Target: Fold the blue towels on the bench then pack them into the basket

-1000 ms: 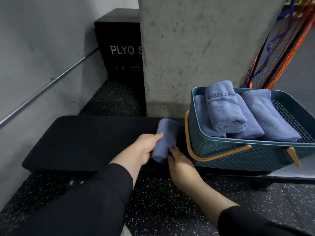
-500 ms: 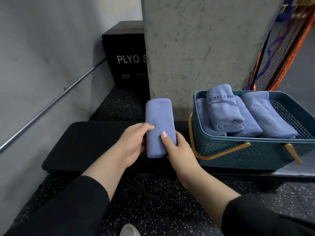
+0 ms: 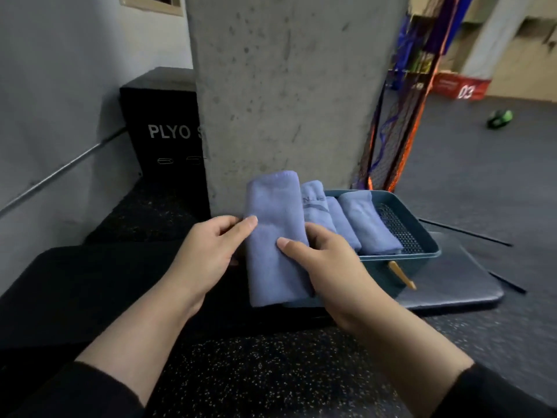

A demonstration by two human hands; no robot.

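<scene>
Above the black bench (image 3: 90, 285) and just left of the teal basket (image 3: 422, 233), the folded blue towel (image 3: 275, 233), likely soft, light and prone to unrolling, seems best held at both long edges, where the left hand (image 3: 208, 254) and right hand (image 3: 328, 263) pinch it, thumbs on top.

Raw concrete pillar (image 3: 283, 95), pitted, centre to 12 o'clock. Grey painted wall (image 3: 60, 70) at 9–10 o'clock, metal handrail (image 3: 63, 170) running diagonally along it; corner of a framed picture (image 3: 150, 3) at 11. Black plyo box (image 3: 164, 122), white lettering "PLYO S", tucked between wall and pillar. Floor: black speckled rubber (image 3: 271, 366) at 6; dark grey flooring (image 3: 482, 176) at 2–3. Orange-and-blue netting (image 3: 394, 125) beside the pillar at 1. Red "03" sign (image 3: 461, 89) and green object (image 3: 499, 119) far back at 2. Dim, flat light.
</scene>
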